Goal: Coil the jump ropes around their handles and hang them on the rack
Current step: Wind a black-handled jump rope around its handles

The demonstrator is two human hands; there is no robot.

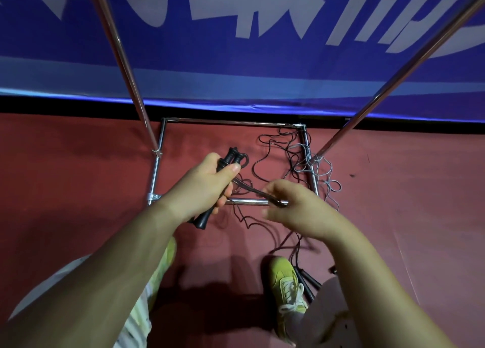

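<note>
Two forearms are seen reaching out over a red floor (78, 164). Paired black handles (223, 180) are clenched in the left hand (202, 187); the black rope (252, 190) is pinched by the right hand (296, 208), mid-coil. More wraps seem needed before hanging. Loose cord trails within the rack's base frame (157, 169).

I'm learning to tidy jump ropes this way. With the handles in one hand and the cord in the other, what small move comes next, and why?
Probably carry the right hand over the black handles to lay on one turn. The left hand grips both handles together, the right pinches a taut stretch of black cord, and most cord lies loose on the floor.
</note>
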